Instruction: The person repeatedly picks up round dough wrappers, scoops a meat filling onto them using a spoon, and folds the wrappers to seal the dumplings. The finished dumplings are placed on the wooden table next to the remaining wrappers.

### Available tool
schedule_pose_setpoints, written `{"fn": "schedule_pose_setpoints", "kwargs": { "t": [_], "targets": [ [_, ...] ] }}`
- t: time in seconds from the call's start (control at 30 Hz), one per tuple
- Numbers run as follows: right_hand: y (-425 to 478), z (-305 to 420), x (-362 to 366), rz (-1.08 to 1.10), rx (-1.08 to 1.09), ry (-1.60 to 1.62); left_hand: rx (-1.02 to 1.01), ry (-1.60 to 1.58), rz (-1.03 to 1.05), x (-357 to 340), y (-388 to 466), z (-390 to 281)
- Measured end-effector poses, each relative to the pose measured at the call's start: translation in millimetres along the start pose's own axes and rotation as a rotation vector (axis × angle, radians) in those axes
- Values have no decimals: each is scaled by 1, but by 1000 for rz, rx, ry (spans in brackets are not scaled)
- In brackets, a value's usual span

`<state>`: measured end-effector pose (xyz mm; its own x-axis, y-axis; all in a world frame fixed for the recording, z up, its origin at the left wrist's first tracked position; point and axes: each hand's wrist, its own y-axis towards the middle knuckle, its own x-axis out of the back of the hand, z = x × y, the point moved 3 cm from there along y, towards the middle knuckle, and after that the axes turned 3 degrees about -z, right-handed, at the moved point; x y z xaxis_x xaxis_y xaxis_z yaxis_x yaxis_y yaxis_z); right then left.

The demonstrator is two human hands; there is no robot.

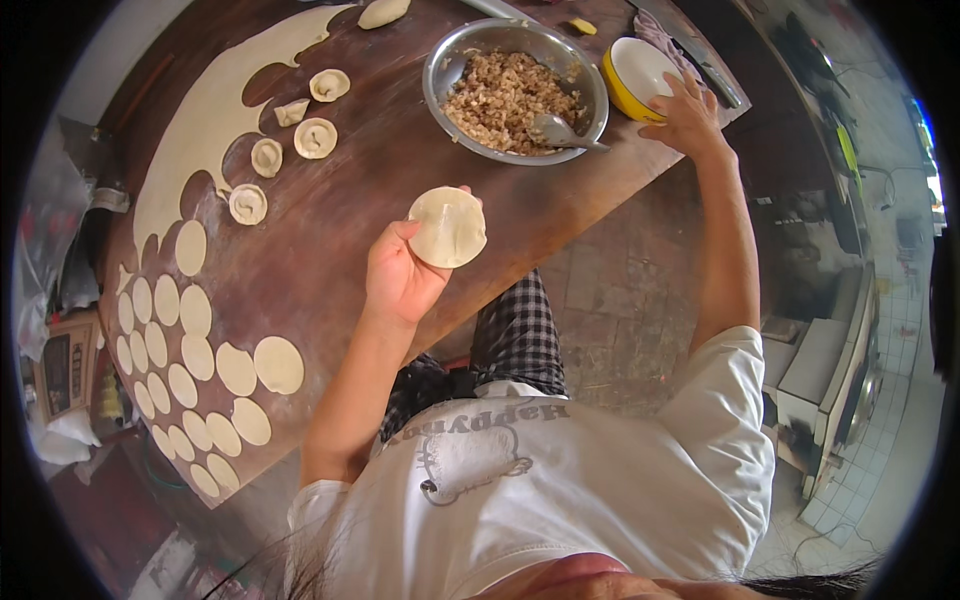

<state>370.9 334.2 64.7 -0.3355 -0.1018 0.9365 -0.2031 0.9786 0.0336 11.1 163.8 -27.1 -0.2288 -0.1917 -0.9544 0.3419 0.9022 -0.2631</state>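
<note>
A round dough wrapper (448,228) lies across the fingers of my left hand (405,274), with the thumb on its left edge. The wrapper is flat and nothing sits on it. To the right, my right hand (686,112) is at the rim of a yellow bowl (621,86) with a white inside. Its fingers are spread; whether the fingertips dip into the bowl is hard to see. Between and beyond my hands stands a steel basin (439,112) of minced filling (499,97). A metal spoon (559,132) rests in it, handle over the rim.
Several folded dumplings (316,139) sit on the wooden table (352,202). A cut dough sheet (195,127) spreads behind them, with several round wrappers (279,364) at the left corner. A knife (712,79) and a cloth (660,34) lie past the bowl.
</note>
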Motion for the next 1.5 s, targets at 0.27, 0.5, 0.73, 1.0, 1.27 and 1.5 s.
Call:
{"fn": "schedule_pose_setpoints", "kwargs": {
  "t": [0.27, 0.5, 0.73, 1.0, 1.27, 1.5],
  "targets": [
    [-92, 87, 71, -699, 246, 444, 36, 1, 30, 1, -3, 7],
    [-126, 202, 47, -536, 463, 659, 71, 43, -59, 6, -4, 12],
    [-133, 208, 40, -467, 470, 606, 40, 68, -56, 12, -1, 11],
    [-162, 205, 34, -466, 522, 756, 33, 32, -19, 8, 0, 9],
    [-110, 153, 47, -433, -203, 1132, -27, 35, -79, 5, 0, 1],
    [-58, 159, 72, -443, 60, 984, -34, 113, -127, 7, -2, -7]
  ]
}}
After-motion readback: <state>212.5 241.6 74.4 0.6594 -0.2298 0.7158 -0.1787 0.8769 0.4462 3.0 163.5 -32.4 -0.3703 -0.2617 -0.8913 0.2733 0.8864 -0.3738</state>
